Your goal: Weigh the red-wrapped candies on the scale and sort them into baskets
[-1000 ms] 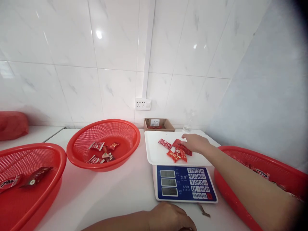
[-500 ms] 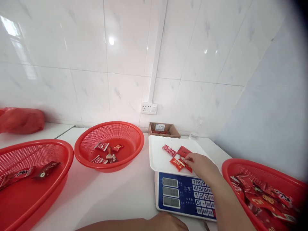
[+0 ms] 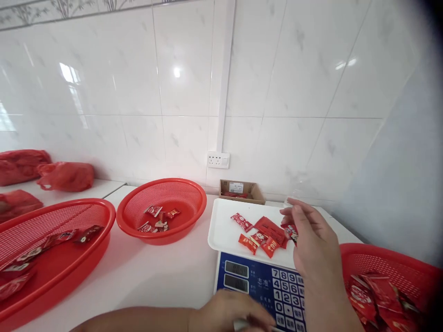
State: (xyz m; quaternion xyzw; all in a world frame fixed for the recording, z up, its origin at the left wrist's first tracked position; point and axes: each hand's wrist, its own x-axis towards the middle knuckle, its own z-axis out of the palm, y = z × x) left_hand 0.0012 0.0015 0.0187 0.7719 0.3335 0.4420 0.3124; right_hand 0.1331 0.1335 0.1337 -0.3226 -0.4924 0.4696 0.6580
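My right hand (image 3: 313,235) is raised over the right side of the scale's white tray (image 3: 219,226), with a small dark red wrapped candy (image 3: 290,233) held in its curled fingers. Several red wrapped candies (image 3: 271,247) and a larger flat red packet (image 3: 268,227) lie on the tray beside it. In front of the blue keypad of the scale (image 3: 265,269), my left hand (image 3: 231,309) is curled, covering the lower display. Something pale shows under its fingers, too little of it to name.
A round red basket (image 3: 128,219) with a few candies stands left of the scale. Larger red baskets of candies (image 3: 109,216) (image 3: 387,251) flank both sides. Behind the tray sits a cardboard box (image 3: 258,193); red bags (image 3: 69,176) lie at the far left.
My right hand has lifted from the candies on the tray and now holds a candy. My left hand has come up over the scale's front. The view has shifted left.
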